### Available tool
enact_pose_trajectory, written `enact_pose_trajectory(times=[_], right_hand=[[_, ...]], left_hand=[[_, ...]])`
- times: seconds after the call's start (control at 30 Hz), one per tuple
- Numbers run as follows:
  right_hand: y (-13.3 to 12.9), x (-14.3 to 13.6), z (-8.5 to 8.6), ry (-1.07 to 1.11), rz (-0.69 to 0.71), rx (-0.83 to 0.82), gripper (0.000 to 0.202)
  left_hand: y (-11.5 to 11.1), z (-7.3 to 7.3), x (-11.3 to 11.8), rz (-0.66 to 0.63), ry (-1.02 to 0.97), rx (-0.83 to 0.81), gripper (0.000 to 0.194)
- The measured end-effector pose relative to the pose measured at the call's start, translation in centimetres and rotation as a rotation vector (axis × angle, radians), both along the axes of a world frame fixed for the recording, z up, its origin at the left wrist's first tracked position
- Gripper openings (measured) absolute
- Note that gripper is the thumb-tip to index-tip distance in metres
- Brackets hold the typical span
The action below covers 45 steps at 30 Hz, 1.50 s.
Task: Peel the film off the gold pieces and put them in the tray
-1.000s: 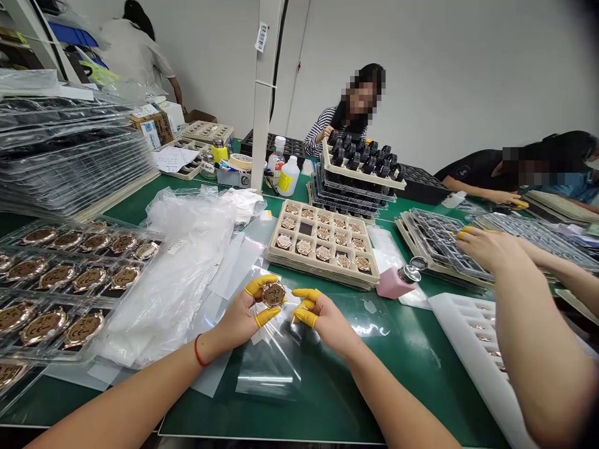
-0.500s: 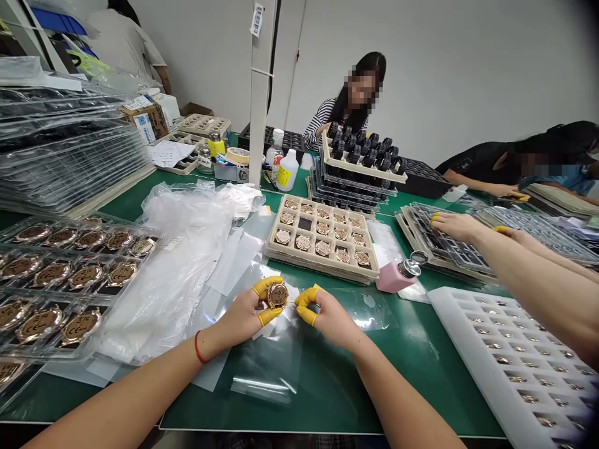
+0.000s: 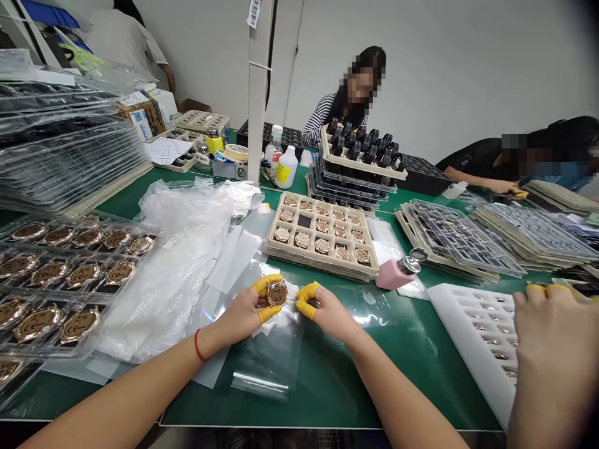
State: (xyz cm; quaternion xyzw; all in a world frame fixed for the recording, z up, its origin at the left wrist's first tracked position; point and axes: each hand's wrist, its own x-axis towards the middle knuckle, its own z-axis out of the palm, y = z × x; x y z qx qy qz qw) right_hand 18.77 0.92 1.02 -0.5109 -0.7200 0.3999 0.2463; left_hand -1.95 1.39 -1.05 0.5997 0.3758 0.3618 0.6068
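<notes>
Watch case [image 3: 277, 294]: in the head view, a round gold-rimmed piece with a brown, marked face toward the camera, up in front of the person, nearer than the beige tray.
Left hand [image 3: 236, 318]: holds the watch case by its edge, thumb below and forefinger above, the other fingers partly behind it.
Right hand [image 3: 334, 315]: just beside the watch case, thumb and forefinger drawn close together; a thin pale tip shows at them, too small to name, and whether they grip it I cannot tell.
Yellow finger covers [image 3: 269, 313]: on fingertips of both hands.
Red band [image 3: 200, 345]: around the left wrist.
White sheet [image 3: 292, 292]: just behind the watch case, partly hidden by the hands.
Clear film [image 3: 262, 374]: flat on the green table [image 3: 327, 393], below the hands and catching light.
Beige tray [image 3: 318, 260]: beyond the hands, with similar round pieces in its compartments.
Pink bottle [image 3: 392, 274]: metal-topped, just beside the beige tray's right corner.
Plastic bag [image 3: 159, 293]: crumpled, left of the hands, next to clear trays [image 3: 110, 300] of gold-rimmed pieces.
White foam tray [image 3: 461, 340]: at right, holding rows of small pieces, partly behind a co-worker's hand [image 3: 552, 324].
</notes>
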Motion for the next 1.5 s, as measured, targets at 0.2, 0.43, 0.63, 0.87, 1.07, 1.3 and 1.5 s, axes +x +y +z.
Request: enact_pose_trajectory(times=[0.2, 0.43, 0.63, 0.87, 1.07, 1.3, 1.5], right_hand=[[-0.5, -0.1, 1.3, 0.095, -0.066, 0.048, 0.015], [-0.7, -1.5, 1.1, 0.554, -0.184, -0.313, 0.033], [-1.0, -2.5, 0.5, 0.657, -0.174, -0.386, 0.034], [-1.2, -2.6, 0.1, 0.675, -0.204, -0.335, 0.026], [-1.4, -2.7, 0.3, 0.704, -0.192, -0.320, 0.022], [-1.4, -2.7, 0.3, 0.715, -0.198, -0.314, 0.021], [-1.5, -2.9, -0.1, 0.674, -0.207, -0.298, 0.022]], left_hand=[[0.2, -0.4, -0.1, 0.057, 0.109, -0.036, 0.054], [-0.6, 0.2, 0.8, -0.039, 0.047, -0.020, 0.049], [-1.2, 0.2, 1.0, -0.049, 0.050, 0.014, 0.047], [-1.3, 0.3, 0.8, -0.030, 0.090, 0.051, 0.048], [-1.3, 0.5, 0.8, -0.047, 0.103, 0.069, 0.050], [-1.3, 0.5, 0.8, -0.047, 0.116, 0.086, 0.049], [-1.2, 0.4, 0.9, -0.043, 0.093, 0.075, 0.050]])
